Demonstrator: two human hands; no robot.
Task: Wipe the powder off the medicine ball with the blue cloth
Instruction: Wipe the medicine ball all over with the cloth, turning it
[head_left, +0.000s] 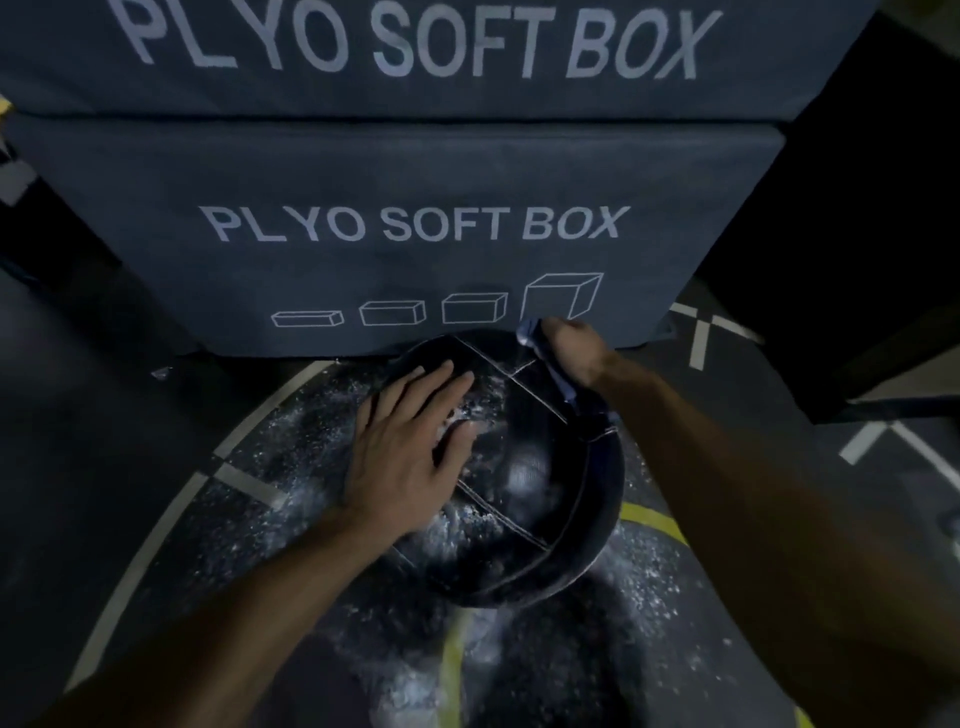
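Left hand (410, 447) lies flat, fingers spread, on the powder-streaked medicine ball (530, 467) on the floor (156, 467); right hand (571, 348) clutches the blue cloth (550, 358) at one o'clock; behind, stacked boxes (405, 249) read "PLYO SOFT BOX"

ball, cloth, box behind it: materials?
Medicine ball: looks like matte black leather or vinyl, stitched panel seams, powder-smeared. Blue cloth: soft woven fabric, bunched in the right hand. Plyo box: probably vinyl-covered foam; printed "SOFT BOX".
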